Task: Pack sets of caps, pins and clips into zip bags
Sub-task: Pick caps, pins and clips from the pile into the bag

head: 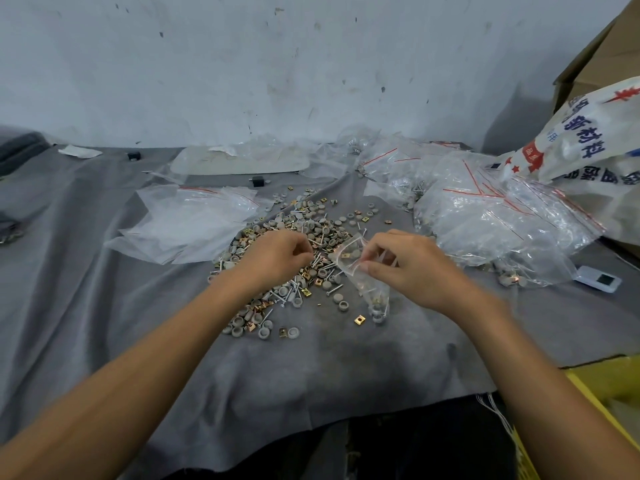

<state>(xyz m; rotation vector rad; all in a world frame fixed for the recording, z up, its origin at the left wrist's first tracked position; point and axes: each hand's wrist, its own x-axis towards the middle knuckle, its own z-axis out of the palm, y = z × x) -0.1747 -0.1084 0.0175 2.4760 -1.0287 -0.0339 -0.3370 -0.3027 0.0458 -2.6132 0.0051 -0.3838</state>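
A loose heap of grey caps, metal pins and brass clips [304, 237] lies on the grey cloth [104, 306] mid-table. My right hand [408, 268] pinches the mouth of a small clear zip bag [367, 285], which hangs down holding a few parts. My left hand [277, 254] hovers over the heap just left of the bag, fingers curled together; what they hold is hidden.
A stack of flat empty zip bags [187, 220] lies left of the heap. Filled bags [495, 216] pile up at the right, beside a printed woven sack [595, 140] and a cardboard box [609, 53]. A small white device [597, 278] lies at the right. A wall stands behind.
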